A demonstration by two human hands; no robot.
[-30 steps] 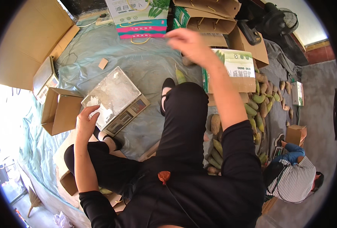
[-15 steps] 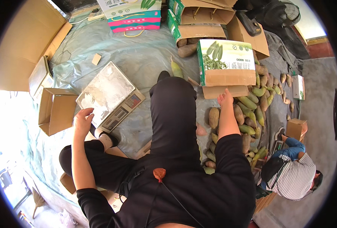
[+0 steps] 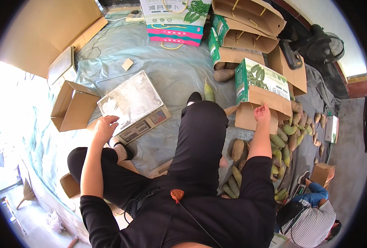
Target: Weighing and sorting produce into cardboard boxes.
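Floor: grey plastic sheet (image 3: 167, 70) spread wide, keeping the produce and cartons off the ground.
Box: green-and-brown carton (image 3: 261, 89) near the sheet's right edge, its bottom flap hanging loose.
Right hand (image 3: 262, 112): fingers curled on that flap's edge, seemingly pulling the box nearer.
Left hand (image 3: 105, 126): loosely open, resting at the scale's near corner, gripping nothing.
Scale (image 3: 133, 106): flat steel platform, bare, set just beside the left knee for easy reach.
Roots (image 3: 285, 136): green and brown heap along the sheet's right edge, touching the box.
Empty carton (image 3: 74, 105): open, at the left edge.
Fan (image 3: 324, 43): far right corner.
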